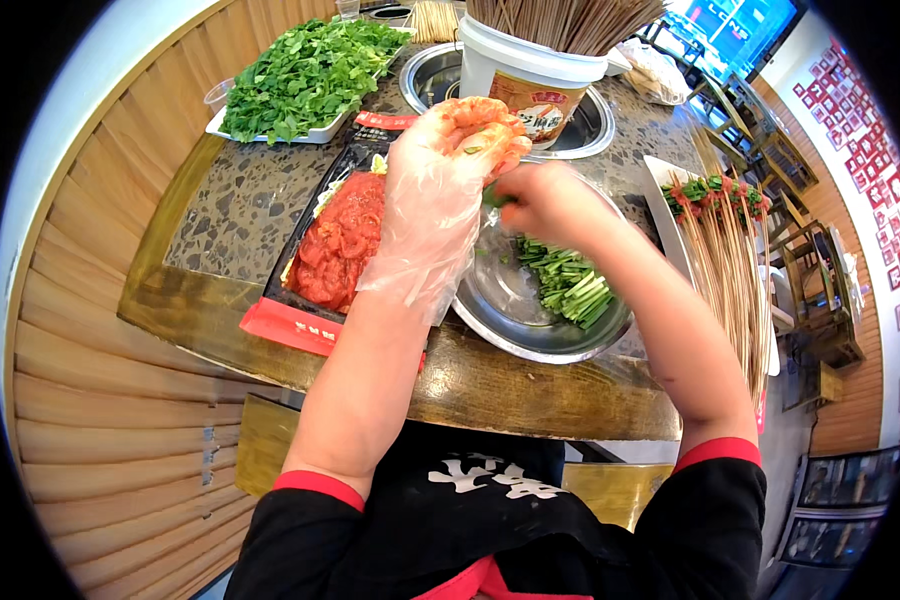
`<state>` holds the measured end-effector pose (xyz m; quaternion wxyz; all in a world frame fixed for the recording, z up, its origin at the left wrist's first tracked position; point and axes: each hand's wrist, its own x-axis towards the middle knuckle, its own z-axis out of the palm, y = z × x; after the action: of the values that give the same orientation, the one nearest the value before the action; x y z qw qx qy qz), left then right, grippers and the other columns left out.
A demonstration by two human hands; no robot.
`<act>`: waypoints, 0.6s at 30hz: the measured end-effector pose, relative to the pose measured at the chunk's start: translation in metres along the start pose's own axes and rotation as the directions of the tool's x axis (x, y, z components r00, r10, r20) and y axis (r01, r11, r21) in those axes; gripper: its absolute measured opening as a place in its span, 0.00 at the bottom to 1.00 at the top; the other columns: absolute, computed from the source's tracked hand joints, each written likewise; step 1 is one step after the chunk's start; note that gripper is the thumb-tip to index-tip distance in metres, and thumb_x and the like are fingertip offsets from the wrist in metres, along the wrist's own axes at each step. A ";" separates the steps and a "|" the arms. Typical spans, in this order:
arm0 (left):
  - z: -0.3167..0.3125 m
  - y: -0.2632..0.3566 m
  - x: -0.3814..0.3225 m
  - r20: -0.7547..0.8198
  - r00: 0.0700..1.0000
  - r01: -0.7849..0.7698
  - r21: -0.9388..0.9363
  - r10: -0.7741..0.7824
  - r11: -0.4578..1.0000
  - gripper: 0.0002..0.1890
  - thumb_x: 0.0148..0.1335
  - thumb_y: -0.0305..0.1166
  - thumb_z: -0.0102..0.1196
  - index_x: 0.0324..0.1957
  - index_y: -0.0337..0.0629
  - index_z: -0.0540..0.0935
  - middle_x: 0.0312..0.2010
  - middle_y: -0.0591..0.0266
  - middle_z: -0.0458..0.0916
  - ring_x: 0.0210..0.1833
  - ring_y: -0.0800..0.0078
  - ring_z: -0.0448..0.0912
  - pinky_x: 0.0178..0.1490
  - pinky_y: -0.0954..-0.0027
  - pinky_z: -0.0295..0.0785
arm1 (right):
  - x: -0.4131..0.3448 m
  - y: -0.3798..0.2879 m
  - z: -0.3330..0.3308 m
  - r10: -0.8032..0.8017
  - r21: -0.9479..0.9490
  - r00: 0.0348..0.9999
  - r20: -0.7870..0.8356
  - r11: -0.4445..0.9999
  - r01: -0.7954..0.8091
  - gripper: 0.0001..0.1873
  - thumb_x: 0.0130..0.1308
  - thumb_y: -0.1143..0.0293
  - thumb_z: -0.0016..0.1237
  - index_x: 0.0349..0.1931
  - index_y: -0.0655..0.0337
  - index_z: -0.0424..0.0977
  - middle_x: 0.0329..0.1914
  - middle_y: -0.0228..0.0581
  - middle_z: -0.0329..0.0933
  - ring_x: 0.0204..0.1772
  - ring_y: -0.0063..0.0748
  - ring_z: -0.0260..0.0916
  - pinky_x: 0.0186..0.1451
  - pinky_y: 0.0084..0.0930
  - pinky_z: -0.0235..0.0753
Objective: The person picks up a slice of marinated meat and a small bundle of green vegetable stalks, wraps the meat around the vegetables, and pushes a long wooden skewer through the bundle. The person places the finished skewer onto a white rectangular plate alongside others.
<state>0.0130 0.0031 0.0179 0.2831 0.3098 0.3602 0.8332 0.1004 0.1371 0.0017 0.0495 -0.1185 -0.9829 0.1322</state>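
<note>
My left hand [461, 161], in a clear plastic glove stained orange-red, is raised between the meat and the bowl. Its fingers are curled, with a green scrap stuck on them; what lies inside them is hidden. My bare right hand [547, 199] is blurred by motion over the far side of a steel bowl [495, 300], close to the left hand's fingertips. Green and red blurs show by its bent fingers, but I cannot tell whether it grips them. Cut green stalks [570, 281] lie in the bowl. Red marinated meat slices [341, 240] fill an opened black-and-red package [292, 326] at left.
A white tray [319, 135] heaped with leafy greens [307, 75] stands back left. Behind my hands, a white bucket [480, 64] of thin sticks [562, 22] stands over a round metal-rimmed well [604, 131]. Loaded skewers [727, 277] lie in a white tray [664, 195] at right.
</note>
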 end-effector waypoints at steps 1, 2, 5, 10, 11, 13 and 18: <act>0.000 0.000 -0.001 -0.001 1.000 0.009 0.003 -0.009 1.000 0.09 0.63 0.24 0.52 0.44 0.31 0.75 0.39 0.53 0.81 0.41 0.67 0.82 0.46 0.72 0.77 | -0.003 0.009 -0.012 -0.005 0.018 0.997 -0.082 1.000 0.006 0.12 0.51 0.66 0.54 0.35 0.60 0.79 0.32 0.50 0.79 0.39 0.50 0.77 0.44 0.40 0.76; 0.000 -0.001 -0.001 0.000 1.000 0.019 0.008 -0.019 1.000 0.09 0.63 0.24 0.52 0.44 0.31 0.75 0.39 0.53 0.82 0.40 0.68 0.82 0.46 0.73 0.77 | -0.003 0.017 -0.022 0.046 -0.073 0.994 -0.097 0.996 -0.053 0.11 0.51 0.67 0.53 0.35 0.60 0.79 0.32 0.50 0.79 0.39 0.49 0.77 0.44 0.40 0.77; 0.002 -0.001 -0.003 -0.013 0.999 0.046 0.020 -0.046 0.999 0.09 0.63 0.24 0.52 0.45 0.31 0.76 0.39 0.53 0.82 0.40 0.70 0.82 0.46 0.74 0.77 | -0.009 0.035 -0.034 0.087 -0.213 0.996 0.008 0.974 -0.083 0.12 0.50 0.67 0.53 0.35 0.61 0.79 0.32 0.49 0.79 0.39 0.49 0.77 0.45 0.39 0.77; 0.003 0.001 -0.002 -0.005 0.999 0.035 0.046 -0.035 0.998 0.09 0.64 0.24 0.51 0.45 0.30 0.75 0.40 0.51 0.81 0.41 0.69 0.82 0.47 0.74 0.77 | -0.008 0.035 -0.032 0.125 -0.265 0.965 0.231 0.962 -0.062 0.16 0.51 0.67 0.55 0.41 0.59 0.80 0.38 0.49 0.80 0.46 0.48 0.76 0.51 0.37 0.75; 0.003 0.001 -0.002 -0.004 0.999 0.040 0.017 -0.039 0.999 0.10 0.62 0.23 0.53 0.44 0.30 0.75 0.39 0.53 0.81 0.40 0.70 0.81 0.45 0.74 0.77 | -0.006 0.034 -0.034 0.141 -0.245 0.954 0.264 0.967 -0.075 0.17 0.51 0.67 0.55 0.43 0.60 0.79 0.38 0.49 0.80 0.45 0.47 0.77 0.50 0.37 0.75; 0.003 0.002 -0.002 0.000 0.999 0.051 -0.043 -0.051 0.998 0.10 0.59 0.22 0.57 0.43 0.30 0.76 0.37 0.57 0.80 0.37 0.73 0.80 0.42 0.76 0.76 | -0.005 0.031 -0.039 0.187 -0.225 0.926 0.327 0.967 -0.116 0.19 0.52 0.67 0.55 0.46 0.62 0.78 0.39 0.48 0.80 0.44 0.45 0.77 0.49 0.35 0.75; 0.003 0.003 -0.004 0.006 0.999 0.040 0.051 -0.040 0.998 0.10 0.64 0.24 0.51 0.45 0.30 0.75 0.40 0.51 0.81 0.42 0.68 0.81 0.47 0.74 0.77 | 0.002 0.028 -0.039 0.204 -0.281 0.908 0.366 0.954 -0.101 0.21 0.51 0.64 0.57 0.45 0.62 0.78 0.38 0.48 0.80 0.43 0.45 0.77 0.48 0.35 0.75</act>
<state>0.0170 -0.0003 0.0206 0.2932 0.3125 0.3863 0.8168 0.1101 0.1734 0.0315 -0.1738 -0.1722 -0.9692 0.0288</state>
